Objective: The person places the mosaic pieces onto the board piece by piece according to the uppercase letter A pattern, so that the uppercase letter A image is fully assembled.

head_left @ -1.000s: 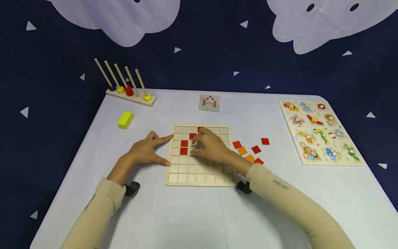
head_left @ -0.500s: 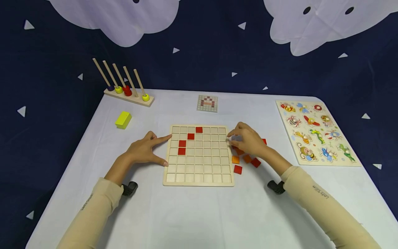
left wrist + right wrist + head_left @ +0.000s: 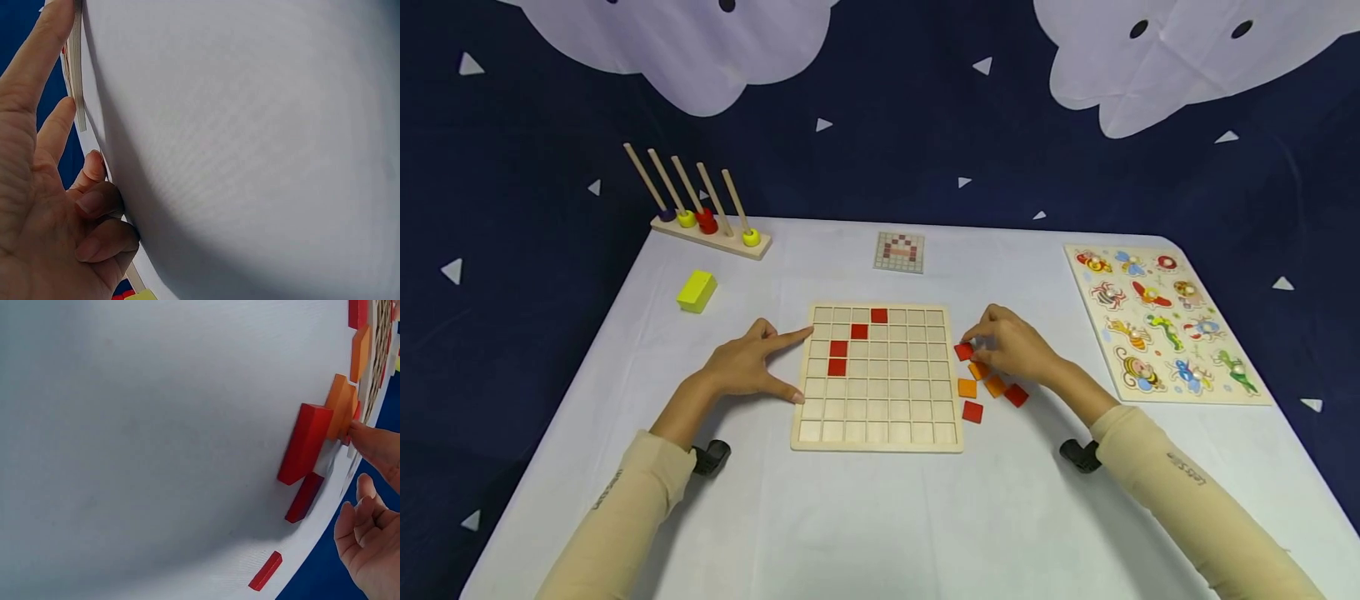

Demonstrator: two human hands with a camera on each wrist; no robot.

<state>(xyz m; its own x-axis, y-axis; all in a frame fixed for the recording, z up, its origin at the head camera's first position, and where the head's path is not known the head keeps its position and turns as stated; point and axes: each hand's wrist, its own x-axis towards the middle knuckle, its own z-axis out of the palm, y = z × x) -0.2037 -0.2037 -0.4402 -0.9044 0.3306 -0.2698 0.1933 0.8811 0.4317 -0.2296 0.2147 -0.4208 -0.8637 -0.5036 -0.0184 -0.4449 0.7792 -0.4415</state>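
A wooden grid board (image 3: pixel 880 408) lies flat on the table, with several red tiles (image 3: pixel 837 367) set in its upper left cells. My left hand (image 3: pixel 741 364) rests beside it, thumb and index fingertips touching its left edge. In the left wrist view the other fingers of the left hand (image 3: pixel 62 206) are bent. Just right of the board, my right hand (image 3: pixel 1017 346) pinches a loose red tile (image 3: pixel 963 352) between thumb and index finger. Around it lie orange tiles (image 3: pixel 967 388) and more red tiles (image 3: pixel 973 412); the right wrist view shows them from the side, including a red tile (image 3: pixel 306 444).
A small pattern card (image 3: pixel 898 252) lies behind the board. Back left stand a peg stacker (image 3: pixel 718 240) with beads and a yellow block (image 3: pixel 697 292). At the right is an insect peg puzzle (image 3: pixel 1165 321). A dark patterned cloth (image 3: pixel 895 108) hangs behind the table.
My right hand has moved right, from over the board's upper tiles to the loose tiles, and now has a red one between its fingertips. The left hand has stayed at the board's edge.
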